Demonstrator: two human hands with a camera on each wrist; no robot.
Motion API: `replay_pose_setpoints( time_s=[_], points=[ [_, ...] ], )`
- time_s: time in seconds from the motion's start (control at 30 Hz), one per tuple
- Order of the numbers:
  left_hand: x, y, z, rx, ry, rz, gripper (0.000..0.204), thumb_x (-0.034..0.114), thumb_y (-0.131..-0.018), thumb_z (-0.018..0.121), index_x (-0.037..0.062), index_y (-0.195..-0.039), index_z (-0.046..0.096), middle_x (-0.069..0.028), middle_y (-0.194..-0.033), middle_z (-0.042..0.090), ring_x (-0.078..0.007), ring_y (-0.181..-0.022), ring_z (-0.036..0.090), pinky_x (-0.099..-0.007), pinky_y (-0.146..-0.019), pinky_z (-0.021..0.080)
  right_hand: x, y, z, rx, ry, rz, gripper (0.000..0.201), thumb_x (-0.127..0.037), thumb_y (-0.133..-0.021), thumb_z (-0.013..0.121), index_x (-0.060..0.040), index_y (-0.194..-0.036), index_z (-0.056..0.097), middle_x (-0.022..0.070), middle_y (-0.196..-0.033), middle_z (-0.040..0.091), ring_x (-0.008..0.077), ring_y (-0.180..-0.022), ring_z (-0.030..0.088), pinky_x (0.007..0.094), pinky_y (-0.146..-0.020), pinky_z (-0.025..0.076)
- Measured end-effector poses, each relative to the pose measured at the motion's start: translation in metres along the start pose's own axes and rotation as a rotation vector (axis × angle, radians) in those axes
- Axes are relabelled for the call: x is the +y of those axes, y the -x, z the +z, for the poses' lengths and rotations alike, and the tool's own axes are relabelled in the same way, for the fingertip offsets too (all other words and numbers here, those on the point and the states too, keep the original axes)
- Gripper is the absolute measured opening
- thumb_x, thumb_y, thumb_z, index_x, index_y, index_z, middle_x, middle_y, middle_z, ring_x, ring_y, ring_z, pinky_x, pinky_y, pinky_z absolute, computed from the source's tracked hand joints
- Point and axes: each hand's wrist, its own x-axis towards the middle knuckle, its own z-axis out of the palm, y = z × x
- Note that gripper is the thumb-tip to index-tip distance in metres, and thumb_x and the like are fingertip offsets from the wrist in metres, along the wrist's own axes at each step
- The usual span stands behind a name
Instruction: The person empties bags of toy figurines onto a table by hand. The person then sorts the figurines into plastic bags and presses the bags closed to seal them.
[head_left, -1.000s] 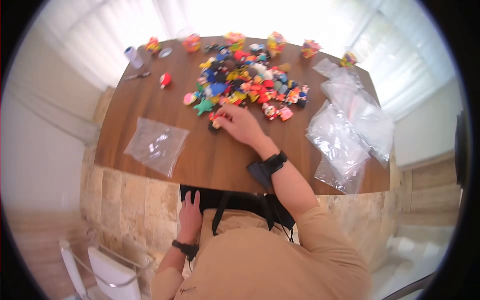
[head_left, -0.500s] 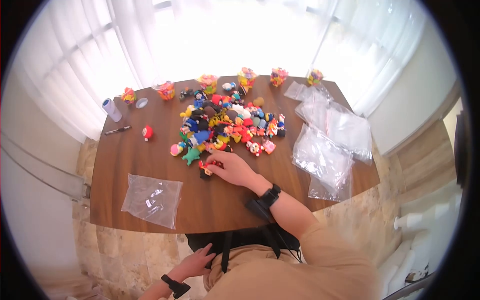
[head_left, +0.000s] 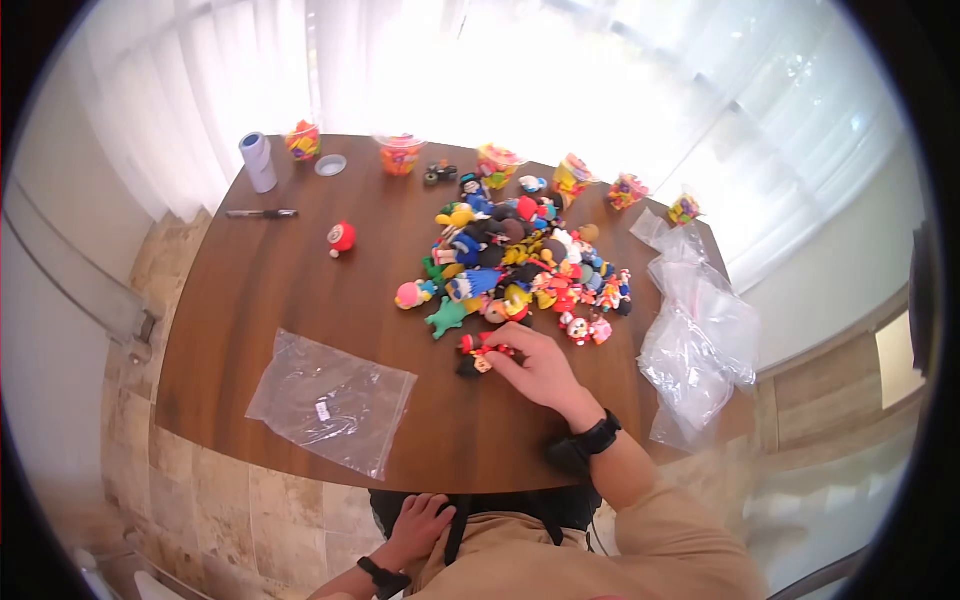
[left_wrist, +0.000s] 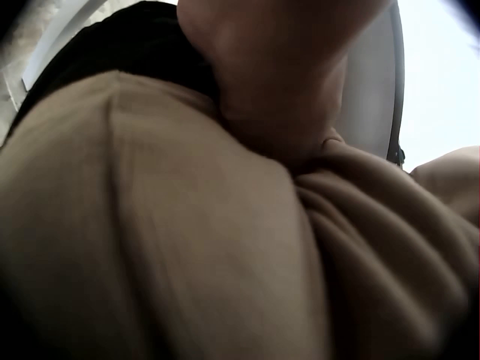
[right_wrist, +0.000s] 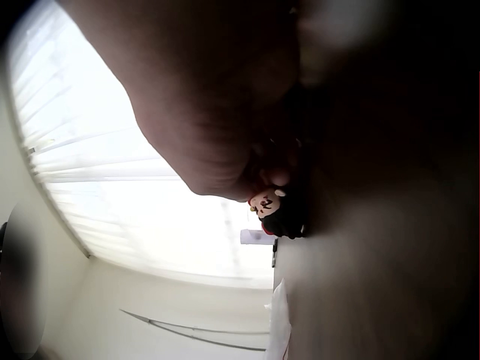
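Observation:
In the head view my right hand [head_left: 535, 365] is low over the table, just in front of a big pile of small toy figures [head_left: 515, 260]. Its thumb and fingers pinch a little figurine [head_left: 480, 362] with red parts and black hair, lying close to the wood. The right wrist view shows that figurine's pale face and black hair [right_wrist: 283, 217] poking out below the fingers, its body hidden by them. My left hand [head_left: 418, 528] rests on the lap at the table's front edge, fingers loosely extended. Beige clothing [left_wrist: 187, 210] fills most of the left wrist view.
A clear plastic bag [head_left: 330, 400] lies at front left, more bags [head_left: 695, 340] at the right. Cups of colourful pieces [head_left: 400, 155] line the back edge. A white bottle [head_left: 258, 163], a pen [head_left: 262, 214], a lid [head_left: 330, 165] and a red figure [head_left: 341, 238] are at the left.
The head view has tilted and shifted, so the table sits differently in the picture. My right hand stays at the same figurine in front of the pile. The left hand remains on the lap.

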Motion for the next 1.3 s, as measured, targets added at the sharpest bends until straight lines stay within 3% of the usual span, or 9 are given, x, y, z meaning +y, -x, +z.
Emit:
replay_pose_setpoints(
  time_s=[0.63, 0.83, 0.9, 1.0, 1.1, 1.13, 1.17, 1.2, 1.3],
  points=[
    [0.01, 0.019, 0.001, 0.017, 0.059, 0.103, 0.007, 0.015, -0.079, 0.059, 0.0126, -0.074, 0.056, -0.002, -0.071, 0.051, -0.0216, -0.073, 0.056, -0.035, -0.067, 0.044, -0.001, 0.002, 0.001, 0.024, -0.024, 0.017, 0.016, -0.013, -0.092, 0.067, -0.0028, -0.104, 0.065, 0.0059, -0.092, 0.064, 0.0152, -0.077, 0.06, 0.0277, -0.07, 0.048],
    [0.01, 0.03, -0.023, -0.381, 0.12, 0.01, 0.006, 0.015, -0.08, 0.06, 0.0102, -0.078, 0.059, -0.0037, -0.079, 0.06, -0.0236, -0.083, 0.062, -0.0367, -0.073, 0.048, 0.001, 0.003, -0.001, 0.016, -0.004, -0.001, 0.016, -0.015, -0.092, 0.067, -0.004, -0.104, 0.066, 0.0056, -0.087, 0.063, 0.0149, -0.074, 0.059, 0.0279, -0.068, 0.047],
    [0.016, 0.02, -0.058, -0.715, 0.069, -0.045, 0.022, 0.018, -0.079, 0.066, 0.0071, -0.098, 0.066, -0.0091, -0.094, 0.065, -0.0294, -0.096, 0.063, -0.0399, -0.082, 0.051, 0.002, 0.002, 0.001, 0.045, -0.013, -0.051, 0.016, -0.014, -0.092, 0.067, -0.0037, -0.104, 0.066, 0.0063, -0.087, 0.064, 0.0156, -0.074, 0.06, 0.0287, -0.068, 0.048],
    [0.037, 0.0, -0.143, -0.744, 0.474, -0.113, 0.052, 0.026, -0.079, 0.076, 0.0034, -0.124, 0.061, -0.0156, -0.123, 0.063, -0.0324, -0.116, 0.059, -0.041, -0.098, 0.047, 0.006, 0.004, -0.002, 0.08, -0.008, -0.086, 0.016, -0.014, -0.092, 0.067, -0.0032, -0.104, 0.066, 0.0075, -0.088, 0.065, 0.016, -0.076, 0.062, 0.0295, -0.069, 0.049],
    [0.041, -0.032, -0.233, -0.261, 0.98, -0.088, 0.096, 0.045, -0.068, 0.087, 0.0031, -0.144, 0.045, -0.0166, -0.151, 0.044, -0.0299, -0.141, 0.039, -0.0429, -0.113, 0.034, 0.007, 0.004, 0.005, 0.077, -0.105, -0.03, 0.015, -0.011, -0.092, 0.067, -0.0013, -0.103, 0.066, 0.006, -0.089, 0.067, 0.012, -0.078, 0.062, 0.0274, -0.07, 0.05],
    [0.022, -0.045, -0.238, 0.036, 0.971, 0.185, 0.111, 0.053, -0.061, 0.089, 0.0036, -0.147, 0.041, -0.0168, -0.151, 0.043, -0.033, -0.141, 0.039, -0.0449, -0.115, 0.032, 0.011, 0.003, 0.007, 0.078, -0.14, -0.022, 0.015, -0.011, -0.092, 0.067, -0.0009, -0.103, 0.066, 0.0045, -0.088, 0.066, 0.0105, -0.078, 0.061, 0.0262, -0.071, 0.05],
    [0.051, -0.069, -0.252, 0.555, 1.418, -0.582, 0.13, 0.063, -0.052, 0.089, 0.0034, -0.152, 0.031, -0.0195, -0.155, 0.035, -0.0365, -0.142, 0.036, -0.046, -0.114, 0.033, 0.011, 0.002, 0.006, 0.059, -0.131, -0.005, 0.015, -0.011, -0.092, 0.066, -0.0007, -0.103, 0.066, 0.0061, -0.09, 0.067, 0.0124, -0.079, 0.063, 0.0274, -0.072, 0.051],
    [0.038, -0.085, -0.259, 0.655, 1.328, 0.032, 0.134, 0.067, -0.056, 0.086, 0.004, -0.155, 0.02, -0.0216, -0.158, 0.027, -0.0395, -0.142, 0.034, -0.0466, -0.112, 0.036, 0.01, 0.002, 0.005, 0.048, -0.119, 0.014, 0.016, -0.012, -0.092, 0.066, -0.0005, -0.103, 0.066, 0.0077, -0.091, 0.067, 0.0144, -0.08, 0.065, 0.0286, -0.073, 0.052],
    [-0.003, -0.167, -0.291, 0.626, 1.576, 0.472, 0.109, 0.051, -0.081, 0.077, 0.0096, -0.157, 0.011, -0.0214, -0.156, 0.027, -0.0383, -0.142, 0.034, -0.0446, -0.111, 0.039, 0.012, 0.001, 0.008, 0.042, -0.137, 0.021, 0.016, -0.013, -0.092, 0.066, -0.0012, -0.103, 0.066, 0.0071, -0.088, 0.065, 0.0142, -0.075, 0.061, 0.0278, -0.071, 0.049]
  ],
)
